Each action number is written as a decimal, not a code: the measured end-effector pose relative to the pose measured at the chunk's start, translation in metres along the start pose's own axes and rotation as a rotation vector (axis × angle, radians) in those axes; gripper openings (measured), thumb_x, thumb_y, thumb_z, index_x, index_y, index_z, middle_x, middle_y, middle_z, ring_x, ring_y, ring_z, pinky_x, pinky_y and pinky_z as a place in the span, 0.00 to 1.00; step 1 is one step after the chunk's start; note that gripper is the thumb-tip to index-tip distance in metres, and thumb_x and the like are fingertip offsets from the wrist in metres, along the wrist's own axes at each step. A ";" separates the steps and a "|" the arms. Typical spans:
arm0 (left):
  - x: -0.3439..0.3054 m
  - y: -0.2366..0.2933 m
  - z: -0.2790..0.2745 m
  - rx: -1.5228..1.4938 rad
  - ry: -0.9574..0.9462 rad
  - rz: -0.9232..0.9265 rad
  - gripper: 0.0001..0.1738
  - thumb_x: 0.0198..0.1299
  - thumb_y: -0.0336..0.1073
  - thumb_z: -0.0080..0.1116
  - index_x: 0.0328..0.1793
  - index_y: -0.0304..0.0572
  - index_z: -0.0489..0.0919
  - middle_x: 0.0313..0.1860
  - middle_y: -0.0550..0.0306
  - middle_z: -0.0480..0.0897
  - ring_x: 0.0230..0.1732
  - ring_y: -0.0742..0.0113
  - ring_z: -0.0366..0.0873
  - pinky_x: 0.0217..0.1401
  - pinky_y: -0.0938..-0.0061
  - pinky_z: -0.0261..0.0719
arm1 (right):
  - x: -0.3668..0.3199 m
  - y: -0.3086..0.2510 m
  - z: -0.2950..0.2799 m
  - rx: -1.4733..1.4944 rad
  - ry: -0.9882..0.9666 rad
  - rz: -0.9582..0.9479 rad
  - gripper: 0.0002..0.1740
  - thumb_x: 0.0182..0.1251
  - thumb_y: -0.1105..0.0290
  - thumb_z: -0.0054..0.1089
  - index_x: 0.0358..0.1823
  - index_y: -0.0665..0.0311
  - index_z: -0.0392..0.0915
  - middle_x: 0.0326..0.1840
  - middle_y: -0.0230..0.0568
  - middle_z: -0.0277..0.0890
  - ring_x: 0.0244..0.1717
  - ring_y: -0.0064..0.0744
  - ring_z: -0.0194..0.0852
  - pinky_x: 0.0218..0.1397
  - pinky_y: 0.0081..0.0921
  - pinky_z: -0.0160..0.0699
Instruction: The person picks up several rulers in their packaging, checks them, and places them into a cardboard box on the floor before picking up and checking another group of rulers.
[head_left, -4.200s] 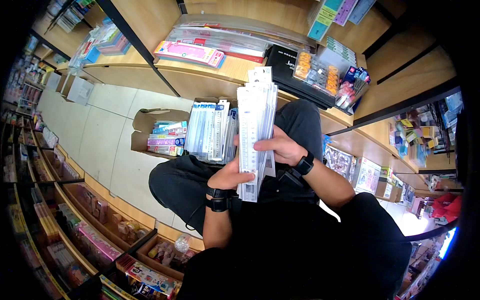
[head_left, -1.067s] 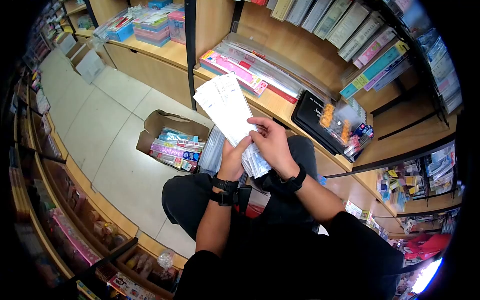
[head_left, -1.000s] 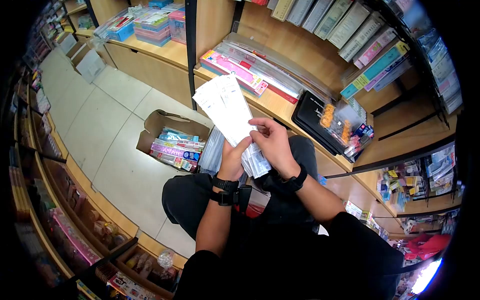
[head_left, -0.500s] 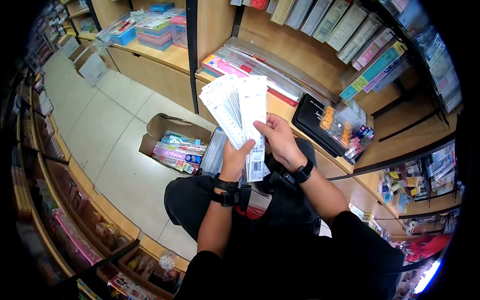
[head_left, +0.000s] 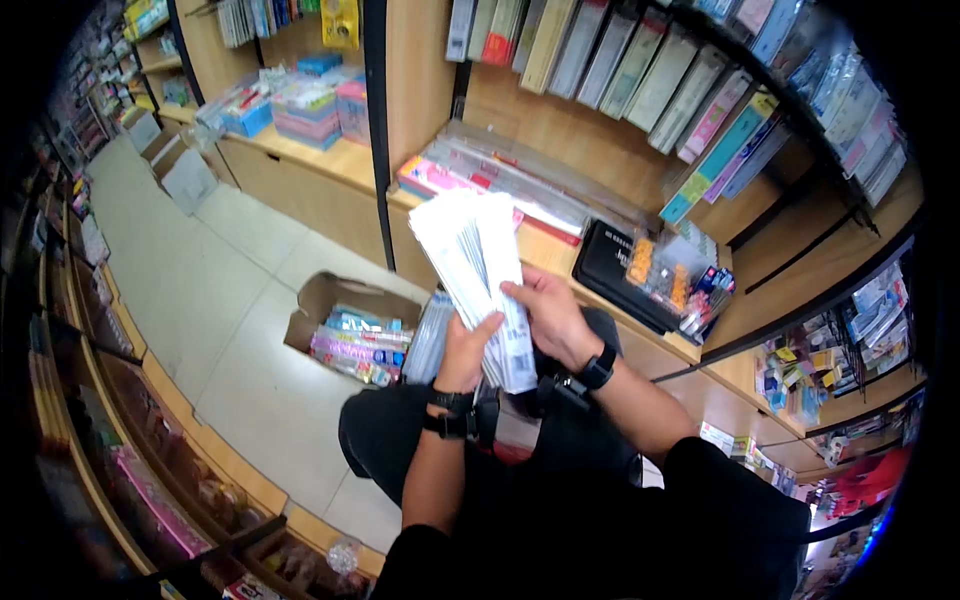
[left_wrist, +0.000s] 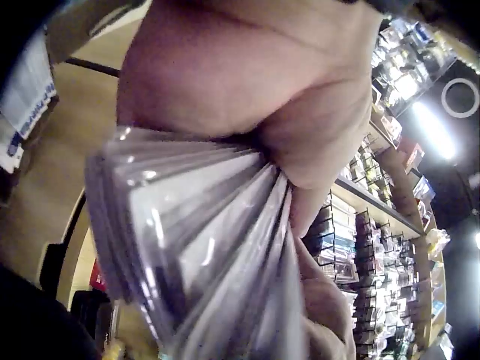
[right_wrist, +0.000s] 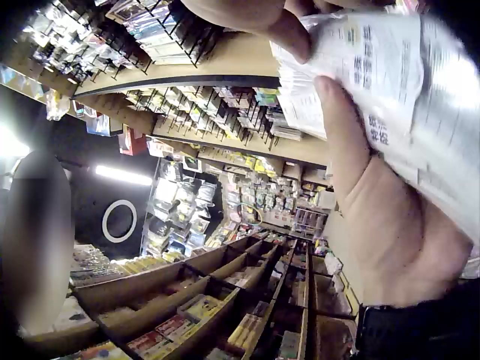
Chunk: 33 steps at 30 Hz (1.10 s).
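Note:
A fanned stack of flat rulers in clear sleeves [head_left: 470, 260] stands tilted in front of me above my lap. My left hand [head_left: 463, 352] grips the lower part of the stack, thumb across its front. My right hand [head_left: 556, 318] pinches the right edge of the nearest packs between thumb and fingers. In the left wrist view, the sleeve ends [left_wrist: 210, 247] spread out below the left palm. The right wrist view shows printed white labels on the sleeves [right_wrist: 375, 75].
An open cardboard box [head_left: 310, 300] with packaged stationery sits on the tiled floor [head_left: 240, 350]. More clear-sleeved packs [head_left: 428, 338] stand beside it. Ahead, a wooden shelf [head_left: 545, 240] bears long packages and a black case [head_left: 612, 270]. Another shelf unit [head_left: 160, 400] runs along the left.
The stack, once turned with white backs up, now shows its printed faces and is fanned in two groups. The right hand shifted along its right edge. The head view tilted up slightly.

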<state>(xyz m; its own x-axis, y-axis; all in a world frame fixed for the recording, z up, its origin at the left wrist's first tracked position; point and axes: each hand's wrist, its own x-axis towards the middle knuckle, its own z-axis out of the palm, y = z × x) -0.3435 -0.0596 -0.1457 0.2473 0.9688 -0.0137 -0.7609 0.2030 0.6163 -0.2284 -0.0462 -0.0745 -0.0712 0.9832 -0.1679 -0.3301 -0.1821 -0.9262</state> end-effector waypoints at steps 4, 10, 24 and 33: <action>0.001 0.005 0.000 0.014 0.000 -0.038 0.24 0.55 0.23 0.55 0.59 0.31 0.66 0.50 0.52 0.77 0.48 0.66 0.76 0.51 0.73 0.75 | 0.001 0.001 0.005 -0.019 -0.031 -0.005 0.12 0.64 0.78 0.50 0.48 0.74 0.74 0.41 0.41 0.78 0.38 0.25 0.76 0.42 0.22 0.75; 0.018 0.015 -0.012 -0.069 0.080 0.002 0.17 0.57 0.23 0.53 0.54 0.33 0.68 0.42 0.52 0.78 0.40 0.66 0.78 0.43 0.73 0.78 | 0.030 -0.032 0.010 0.009 -0.074 0.095 0.11 0.66 0.76 0.47 0.48 0.71 0.70 0.37 0.46 0.77 0.39 0.33 0.78 0.41 0.26 0.80; 0.126 0.056 -0.079 0.103 0.109 -0.149 0.15 0.59 0.28 0.52 0.52 0.40 0.65 0.39 0.51 0.77 0.29 0.64 0.77 0.29 0.69 0.81 | 0.164 -0.232 0.086 -0.031 -0.125 -0.444 0.12 0.68 0.76 0.38 0.52 0.68 0.58 0.42 0.47 0.70 0.39 0.36 0.74 0.44 0.35 0.81; 0.130 0.054 -0.098 -0.024 0.138 -0.125 0.13 0.57 0.36 0.57 0.45 0.38 0.70 0.37 0.53 0.77 0.28 0.62 0.77 0.29 0.65 0.80 | 0.179 -0.232 0.091 0.066 -0.148 -0.448 0.14 0.69 0.74 0.40 0.54 0.68 0.58 0.48 0.51 0.69 0.44 0.37 0.74 0.48 0.38 0.81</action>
<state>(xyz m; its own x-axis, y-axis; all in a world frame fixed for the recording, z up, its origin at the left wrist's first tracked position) -0.4115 0.0913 -0.1910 0.2578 0.9457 -0.1978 -0.7439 0.3249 0.5840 -0.2502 0.1706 0.1408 -0.0396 0.9538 0.2977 -0.4174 0.2548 -0.8722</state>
